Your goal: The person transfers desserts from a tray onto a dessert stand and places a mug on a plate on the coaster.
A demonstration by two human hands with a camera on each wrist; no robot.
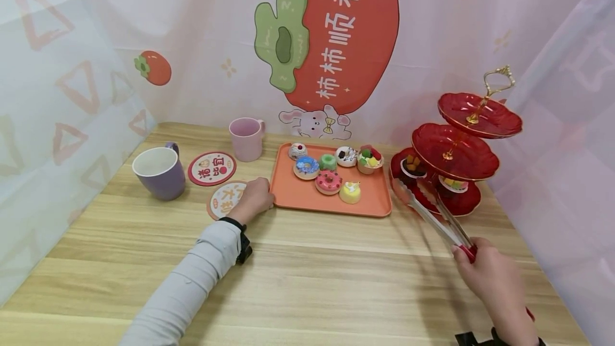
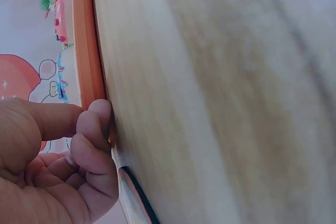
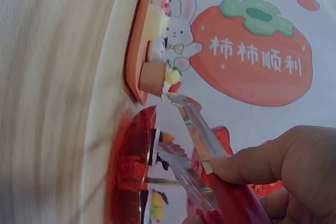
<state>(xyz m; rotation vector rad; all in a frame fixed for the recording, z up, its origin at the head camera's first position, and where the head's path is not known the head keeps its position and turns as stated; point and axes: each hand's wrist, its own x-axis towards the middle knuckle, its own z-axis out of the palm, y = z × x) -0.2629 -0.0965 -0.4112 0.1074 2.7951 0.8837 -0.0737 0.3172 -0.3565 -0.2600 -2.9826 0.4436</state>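
At the left front corner of an orange tray (image 1: 331, 209), my left hand (image 1: 254, 199) pinches the rim between thumb and curled fingers. On the tray sit several toy sweets, among them a blue donut (image 1: 306, 167), a pink donut (image 1: 329, 182), a yellow pudding (image 1: 350, 192) and a fruit tart (image 1: 369, 160). My right hand (image 1: 497, 276) grips metal tongs (image 1: 434, 220) by their red handles. The tong tips are spread, with nothing between them, near the bottom tier of a red three-tier stand (image 1: 456, 154). Two cupcakes, one topped in orange (image 1: 413, 165) and one in yellow (image 1: 452, 183), rest on that tier.
A purple mug (image 1: 160, 172) and a pink mug (image 1: 246, 140) stand at the left. Beside them lie a red-rimmed coaster (image 1: 212, 168) and an orange-rimmed coaster (image 1: 226, 200), partly behind my left hand. Printed cloth (image 1: 192, 25) encloses the back and sides.
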